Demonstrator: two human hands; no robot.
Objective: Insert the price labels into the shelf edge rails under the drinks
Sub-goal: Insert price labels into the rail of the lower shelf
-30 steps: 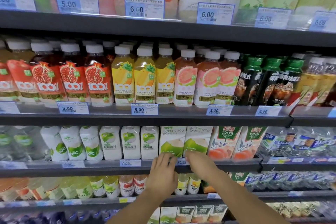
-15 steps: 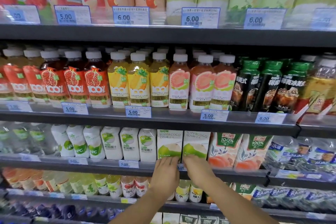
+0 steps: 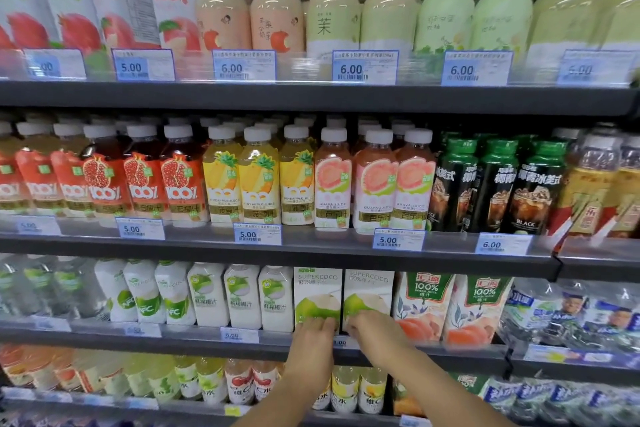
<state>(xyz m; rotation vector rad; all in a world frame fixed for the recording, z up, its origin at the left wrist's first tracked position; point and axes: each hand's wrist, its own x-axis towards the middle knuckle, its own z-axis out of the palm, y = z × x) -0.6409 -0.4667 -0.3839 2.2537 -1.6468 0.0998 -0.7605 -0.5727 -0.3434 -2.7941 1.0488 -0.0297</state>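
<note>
A price label [image 3: 340, 342] sits in the clear edge rail [image 3: 194, 333] of the third shelf, under two white SUPERCOCO cartons [image 3: 343, 295]. Only a sliver of the label shows between my hands. My left hand [image 3: 313, 345] covers its left end, fingertips against the rail top at the left carton's base. My right hand [image 3: 375, 331] covers its right end, fingers bent down over the rail at the right carton. Whether the fingers pinch the label is hidden.
Other labels sit in the rails: a 6.00 label [image 3: 239, 335] left of my hands, 5.00 labels [image 3: 257, 234] on the shelf above. Peach juice cartons [image 3: 453, 308] stand right of my hands, white coconut bottles [image 3: 242, 295] left. Small bottles [image 3: 346, 388] fill the shelf below.
The view has tilted upward, so my hands and the third shelf lie lower in the picture. Both hands stay at the same label, a little closer together on the rail.
</note>
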